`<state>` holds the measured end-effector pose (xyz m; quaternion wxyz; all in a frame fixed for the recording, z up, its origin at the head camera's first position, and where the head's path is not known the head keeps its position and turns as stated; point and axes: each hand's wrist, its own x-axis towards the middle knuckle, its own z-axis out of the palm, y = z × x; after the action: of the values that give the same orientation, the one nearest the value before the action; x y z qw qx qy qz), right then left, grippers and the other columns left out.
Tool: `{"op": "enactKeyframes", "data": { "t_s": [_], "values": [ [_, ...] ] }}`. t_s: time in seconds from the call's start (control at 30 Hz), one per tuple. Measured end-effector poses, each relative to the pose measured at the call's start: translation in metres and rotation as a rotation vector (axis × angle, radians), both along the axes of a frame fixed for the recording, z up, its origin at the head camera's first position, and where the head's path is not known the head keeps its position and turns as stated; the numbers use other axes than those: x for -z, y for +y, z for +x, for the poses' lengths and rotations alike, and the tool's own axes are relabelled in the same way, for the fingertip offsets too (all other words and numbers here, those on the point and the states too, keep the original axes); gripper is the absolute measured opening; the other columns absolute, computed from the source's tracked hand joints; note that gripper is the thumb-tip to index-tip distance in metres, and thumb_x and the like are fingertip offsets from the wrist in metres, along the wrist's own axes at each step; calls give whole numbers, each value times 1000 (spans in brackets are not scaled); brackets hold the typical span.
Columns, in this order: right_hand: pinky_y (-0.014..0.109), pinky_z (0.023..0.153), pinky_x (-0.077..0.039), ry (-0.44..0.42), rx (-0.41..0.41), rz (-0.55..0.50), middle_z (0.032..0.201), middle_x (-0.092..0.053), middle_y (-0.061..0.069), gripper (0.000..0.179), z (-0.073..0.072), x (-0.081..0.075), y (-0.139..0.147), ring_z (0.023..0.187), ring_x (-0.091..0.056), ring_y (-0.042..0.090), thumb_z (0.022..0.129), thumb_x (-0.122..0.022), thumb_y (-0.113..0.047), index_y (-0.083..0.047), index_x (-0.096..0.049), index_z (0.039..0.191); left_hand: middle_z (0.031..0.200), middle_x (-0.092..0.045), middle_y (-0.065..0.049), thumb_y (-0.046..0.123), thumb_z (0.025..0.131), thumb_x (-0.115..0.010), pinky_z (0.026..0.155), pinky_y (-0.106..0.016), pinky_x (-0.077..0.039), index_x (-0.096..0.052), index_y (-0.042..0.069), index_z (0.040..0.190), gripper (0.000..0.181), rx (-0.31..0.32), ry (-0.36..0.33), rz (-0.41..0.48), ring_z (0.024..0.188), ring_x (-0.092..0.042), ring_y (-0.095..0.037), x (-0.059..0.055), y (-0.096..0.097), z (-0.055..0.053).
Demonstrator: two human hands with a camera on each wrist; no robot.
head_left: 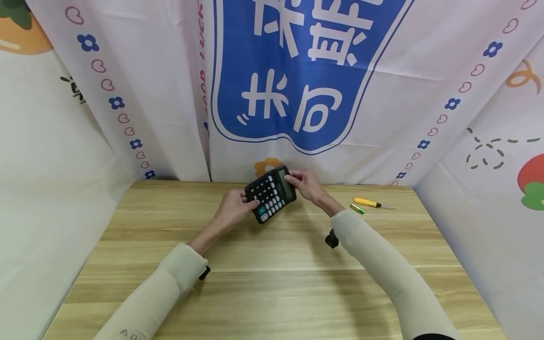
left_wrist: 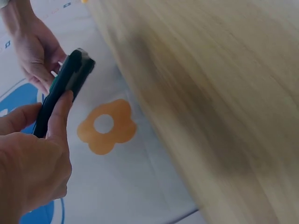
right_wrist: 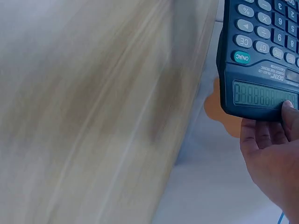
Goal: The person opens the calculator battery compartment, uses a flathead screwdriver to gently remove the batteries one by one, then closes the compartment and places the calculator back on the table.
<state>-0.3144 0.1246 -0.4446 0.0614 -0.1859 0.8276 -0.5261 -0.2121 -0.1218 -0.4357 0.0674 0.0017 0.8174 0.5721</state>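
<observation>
A black desktop calculator [head_left: 272, 193] is held tilted above the far part of the wooden table. Its keys and display face up toward the head camera. The left hand [head_left: 233, 208] grips the keypad end, thumb on top near the keys. At the other end the right hand [head_left: 309, 185] pinches the edge, its thumb over the display [right_wrist: 261, 95]. From the left wrist view the calculator [left_wrist: 65, 86] appears nearly edge-on, with the left fingers [left_wrist: 60, 116] on its back. In the right wrist view the right hand's other fingers [right_wrist: 264, 133] lie partly behind the case.
A yellow-handled screwdriver [head_left: 366, 202] and a small green cylinder [head_left: 357, 208], which looks like a battery, lie on the wooden table [head_left: 272, 293] at right. Patterned cloth [head_left: 170, 94] hangs along the table's back edge. White side walls flank the table.
</observation>
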Motion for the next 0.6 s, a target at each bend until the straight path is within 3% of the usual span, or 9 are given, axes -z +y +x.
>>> {"op": "enactKeyframes", "data": {
  "t_s": [0.07, 0.13, 0.23, 0.33, 0.6],
  "values": [
    [24, 65, -42, 48, -9, 38, 72, -56, 2, 29, -1, -2, 0, 68, -49, 13, 109, -62, -19, 4, -70, 93, 123, -74, -26, 7, 98, -74, 96, -42, -61, -66, -10, 129, 37, -5, -26, 16, 114, -73, -36, 2, -1, -2],
    [27, 65, -37, 90, -7, 92, 72, -56, 6, 29, -3, -5, 1, 69, -45, 16, 109, -63, -18, 4, -71, 92, 123, -74, -26, 8, 97, -75, 97, -44, -60, -66, -10, 129, 38, -4, -36, 21, 114, -74, -36, 4, -2, -5],
    [25, 71, -45, 98, -15, 147, 92, -75, 13, 24, -5, -10, 0, 78, -58, 18, 108, -64, -16, 2, -79, 110, 121, -75, -24, 12, 99, -75, 95, -46, -61, -68, -8, 129, 36, 7, -48, 21, 105, -76, -30, 7, -4, -9],
    [25, 75, -52, 94, -32, 197, 109, -79, 16, 26, -6, -14, -1, 86, -66, 18, 108, -64, -14, 1, -77, 124, 118, -76, -23, 16, 103, -71, 92, -48, -62, -70, -6, 127, 33, 22, -74, 32, 95, -78, -28, 8, -5, -12],
    [26, 68, -51, 171, -119, 289, 94, -78, 12, 22, -11, -18, -2, 75, -63, 19, 108, -63, -12, 0, -80, 115, 112, -77, -24, 19, 109, -63, 93, -50, -61, -71, -8, 126, 33, 120, -169, 60, 100, -77, -39, 10, -6, -19]
  ]
}}
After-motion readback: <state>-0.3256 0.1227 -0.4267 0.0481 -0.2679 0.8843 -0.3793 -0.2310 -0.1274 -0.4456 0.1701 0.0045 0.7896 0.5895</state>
